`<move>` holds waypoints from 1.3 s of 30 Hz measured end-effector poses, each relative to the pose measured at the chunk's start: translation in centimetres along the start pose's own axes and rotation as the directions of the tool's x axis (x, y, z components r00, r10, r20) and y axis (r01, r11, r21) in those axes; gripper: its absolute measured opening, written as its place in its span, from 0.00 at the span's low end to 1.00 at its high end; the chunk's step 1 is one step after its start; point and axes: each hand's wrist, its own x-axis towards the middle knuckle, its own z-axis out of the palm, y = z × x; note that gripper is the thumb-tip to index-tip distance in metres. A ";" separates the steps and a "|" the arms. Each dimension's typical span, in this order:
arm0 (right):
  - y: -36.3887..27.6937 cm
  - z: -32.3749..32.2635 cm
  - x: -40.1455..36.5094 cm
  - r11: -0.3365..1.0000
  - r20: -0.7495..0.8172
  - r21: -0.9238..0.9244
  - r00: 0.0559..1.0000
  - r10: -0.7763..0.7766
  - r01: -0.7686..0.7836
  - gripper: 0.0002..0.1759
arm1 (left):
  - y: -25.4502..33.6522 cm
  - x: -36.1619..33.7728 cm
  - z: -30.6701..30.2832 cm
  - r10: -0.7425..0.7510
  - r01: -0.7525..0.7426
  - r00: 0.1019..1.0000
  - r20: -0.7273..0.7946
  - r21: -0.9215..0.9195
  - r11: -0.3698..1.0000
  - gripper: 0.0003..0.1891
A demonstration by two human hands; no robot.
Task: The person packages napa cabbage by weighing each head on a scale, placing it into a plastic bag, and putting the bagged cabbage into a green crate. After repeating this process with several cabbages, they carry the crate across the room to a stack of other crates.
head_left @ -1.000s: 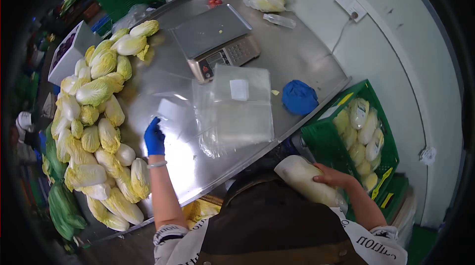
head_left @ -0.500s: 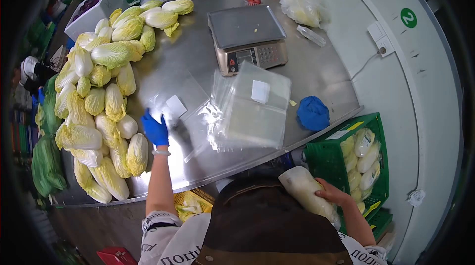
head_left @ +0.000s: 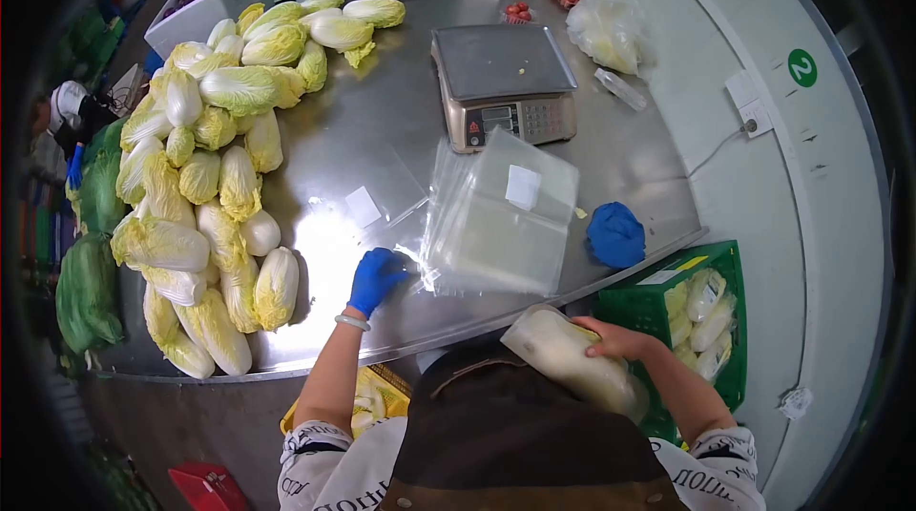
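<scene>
Head view: the right hand (head_left: 615, 337) grips a plastic-wrapped napa cabbage (head_left: 561, 351) at its eight o'clock; the blue-gloved left hand (head_left: 375, 280), half-curled, has flat clear bags (head_left: 491, 249) at two o'clock, though glare hides whether it pinches any.

the steel tabletop (head_left: 353, 158) is brightly lit from a source out of view, with a white, blown-out glare just beside the blue-gloved left hand (head_left: 376, 280) and sharp glints along the plastic bags (head_left: 496, 236). soft shadows lie beside the cabbages (head_left: 277, 289), while the background (head_left: 43, 215) at far left is dim and blurred. the wide lens bows the white wall (head_left: 763, 191) and fades to black at the edges.
</scene>
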 end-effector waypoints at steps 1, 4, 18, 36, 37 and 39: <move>-0.5 0.0 1.2 1.000 0.027 -0.006 1.000 0.007 -0.007 0.52 | -0.3 -0.4 0.6 0.012 -0.014 1.000 0.016 0.118 0.993 0.16; -2.9 0.0 4.7 0.981 0.112 -0.192 0.994 -0.010 0.032 0.51 | -5.0 -0.8 2.5 0.044 -0.038 0.999 -0.031 0.193 0.980 0.10; -7.2 2.0 5.5 0.999 -0.115 -0.038 0.993 0.031 -0.035 0.51 | 13.5 -4.1 1.8 -0.110 0.124 0.992 0.056 -0.443 0.888 0.05; -1.7 2.1 9.8 0.836 0.005 0.547 0.998 -0.058 0.045 0.39 | 23.8 -2.3 5.1 0.535 -0.543 0.837 0.117 0.051 0.838 0.21; -2.2 1.8 10.4 0.831 0.026 0.556 0.999 -0.047 0.025 0.40 | 24.5 -1.3 4.9 0.538 -0.548 0.830 0.148 0.040 0.835 0.21; -1.1 0.8 13.7 0.723 -0.042 0.684 0.995 -0.092 0.095 0.41 | 25.8 0.8 4.0 0.570 -0.579 0.802 0.179 -0.003 0.815 0.21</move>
